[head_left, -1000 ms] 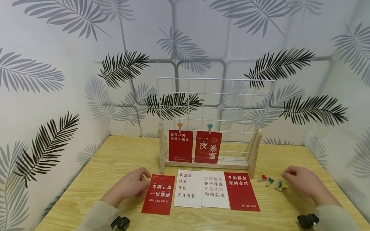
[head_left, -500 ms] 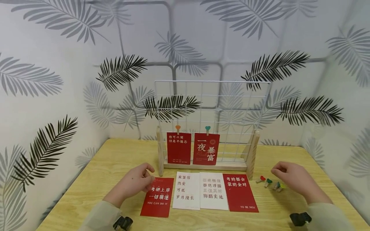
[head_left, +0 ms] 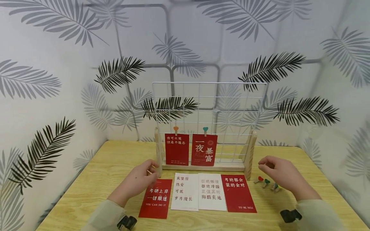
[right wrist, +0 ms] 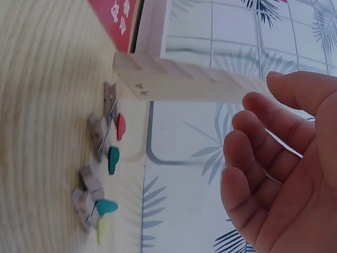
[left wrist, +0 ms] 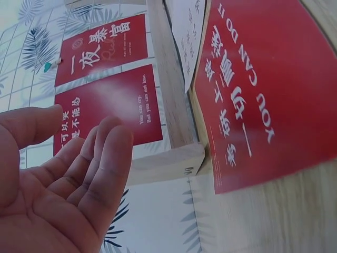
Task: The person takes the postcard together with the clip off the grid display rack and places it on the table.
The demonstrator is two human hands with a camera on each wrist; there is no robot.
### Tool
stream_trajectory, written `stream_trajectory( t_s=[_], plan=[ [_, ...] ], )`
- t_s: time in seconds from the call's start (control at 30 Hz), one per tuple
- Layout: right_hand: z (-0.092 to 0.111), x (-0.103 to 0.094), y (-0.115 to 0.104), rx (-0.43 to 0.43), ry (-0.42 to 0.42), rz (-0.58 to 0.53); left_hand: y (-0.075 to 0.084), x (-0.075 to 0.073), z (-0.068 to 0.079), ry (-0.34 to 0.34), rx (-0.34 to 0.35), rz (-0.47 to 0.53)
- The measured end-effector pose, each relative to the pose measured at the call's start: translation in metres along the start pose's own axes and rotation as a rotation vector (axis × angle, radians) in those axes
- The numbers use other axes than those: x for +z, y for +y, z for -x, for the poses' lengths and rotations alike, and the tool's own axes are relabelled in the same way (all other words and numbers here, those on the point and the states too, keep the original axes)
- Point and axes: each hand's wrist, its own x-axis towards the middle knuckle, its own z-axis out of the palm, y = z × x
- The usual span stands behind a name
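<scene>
Six rectangular cards (head_left: 203,150): two clipped to white wire grid (head_left: 209,83), four flat on wood-grain table (head_left: 95,179) | four loose wooden clips (right wrist: 99,136) near right hand (head_left: 284,175) | right and left hand (head_left: 138,177) empty, fingers loosely bent

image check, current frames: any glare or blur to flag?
Left wrist: pale glare in the middle of the hanging "You can cry" card, its fine print legible. Right wrist: loose clips look slightly soft, lettering on the red card corner smeared. Head: fairly even light, big lettering readable, that "You can cry" print too small to read.
</scene>
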Motion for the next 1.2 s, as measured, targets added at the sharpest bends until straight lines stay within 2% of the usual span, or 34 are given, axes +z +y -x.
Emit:
stream_trajectory(
  t_s=[0.23, 0.7, 1.0, 1.2],
  plan=[
    [-0.011, 0.005, -0.023, -0.054, 0.049, -0.003, 0.010, 0.004, -0.002, 0.033, 0.050, -0.045],
    [-0.024, 0.002, -0.072, -0.146, 0.041, -0.005, 0.024, 0.025, -0.015, -0.005, 0.115, -0.052],
    [-0.035, 0.003, -0.093, -0.196, 0.047, 0.019, 0.035, 0.038, -0.025, -0.049, 0.164, -0.044],
    [-0.045, 0.004, -0.104, -0.245, 0.059, 0.051, 0.043, 0.043, -0.027, -0.038, 0.160, -0.063]
  ],
)
